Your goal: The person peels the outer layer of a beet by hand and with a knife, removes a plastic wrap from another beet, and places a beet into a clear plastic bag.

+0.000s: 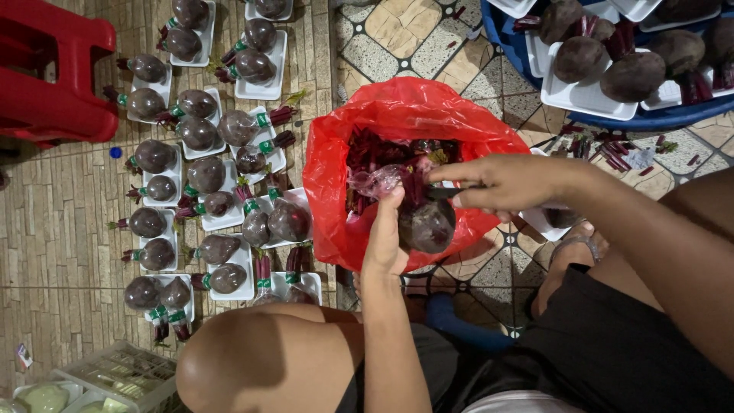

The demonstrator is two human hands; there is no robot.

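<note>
The left hand [384, 241] is closed around one side of a dark beetroot [427, 226], holding it over the mouth of a red plastic bag [336, 176]. The right hand [501, 182] sits just above the beetroot, fingers curled around a thin dark tool [451, 193], probably a knife; the view is too blurred to confirm. Beyond both hands, the bag holds red stems and trimmings [382, 153], with a scrap of clear film [375, 182] at the left fingertips. To the left of the hands, rows of wrapped beetroots on white trays [222, 218] lie on the tiled floor [61, 229]. Farther left stands a red plastic stool [46, 69]. Beyond the right hand, a blue tub [650, 121] carries more unwrapped beetroots on trays.
</note>
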